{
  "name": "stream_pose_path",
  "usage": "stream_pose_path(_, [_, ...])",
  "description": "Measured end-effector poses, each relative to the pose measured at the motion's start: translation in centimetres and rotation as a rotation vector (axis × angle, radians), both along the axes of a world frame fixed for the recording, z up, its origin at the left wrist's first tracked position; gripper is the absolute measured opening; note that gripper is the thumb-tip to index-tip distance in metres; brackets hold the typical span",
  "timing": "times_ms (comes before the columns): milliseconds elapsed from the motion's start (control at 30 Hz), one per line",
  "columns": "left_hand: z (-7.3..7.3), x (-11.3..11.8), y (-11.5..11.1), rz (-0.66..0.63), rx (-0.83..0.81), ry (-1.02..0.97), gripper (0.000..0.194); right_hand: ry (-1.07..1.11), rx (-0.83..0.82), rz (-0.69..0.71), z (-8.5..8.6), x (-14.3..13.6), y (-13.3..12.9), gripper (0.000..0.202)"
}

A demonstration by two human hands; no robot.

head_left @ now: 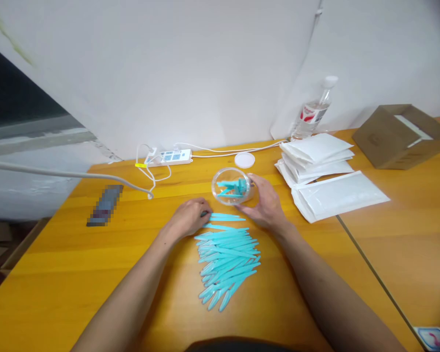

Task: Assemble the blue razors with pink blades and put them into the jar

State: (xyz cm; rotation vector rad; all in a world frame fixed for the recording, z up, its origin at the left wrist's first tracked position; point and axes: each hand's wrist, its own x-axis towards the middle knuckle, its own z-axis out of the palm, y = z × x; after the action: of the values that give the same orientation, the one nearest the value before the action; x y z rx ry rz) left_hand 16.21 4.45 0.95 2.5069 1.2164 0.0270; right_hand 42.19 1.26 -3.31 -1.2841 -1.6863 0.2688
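Slim turquoise eyebrow razors (pixel 227 254) with clear caps lie in a loose pile on the wooden table, pointing mostly sideways. Above the pile, my left hand (pixel 190 218) is closed, its fingertips pinching the left end of a razor (pixel 225 216); its thumb and fingers partly hide that end. My right hand (pixel 266 203) curls around the side of a clear round plastic jar (pixel 220 196), tilted with its open mouth towards me. Several turquoise razors (pixel 234 187) lie inside the jar. Behind it a round translucent lid (pixel 245 160) rests flat on the table.
A white power strip (pixel 172 157) with cables runs along the wall. On the left lies a pixelated phone-like object (pixel 104 205). White padded envelopes (pixel 315 159), a water bottle (pixel 313 115) and an open cardboard box (pixel 399 139) stand to the right. A seam (pixel 374 271) crosses the table.
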Motion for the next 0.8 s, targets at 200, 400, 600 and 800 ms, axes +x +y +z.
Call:
stream_pose_path(200, [1.3, 0.6, 0.3, -0.043, -0.02, 0.151, 0.027, 0.156, -0.262, -0.084, -0.7, -0.7, 0.2, 0.063])
stream_pose_path(400, [1.7, 1.0, 0.5, -0.093, -0.052, 0.16, 0.025, 0.081, -0.181, -0.041, -1.0, -0.3, 0.2, 0.068])
stream_pose_path(600, [2.1, 1.2, 0.6, -0.095, -0.104, 0.212, 0.023, 0.127, -0.29, -0.038, -0.9, -0.2, 0.2, 0.06])
stream_pose_path(800, [1.8, 1.7, 0.5, -0.117, -0.095, 0.139, 0.021, 0.143, -0.295, -0.036, -1.2, -0.2, 0.3, 0.065])
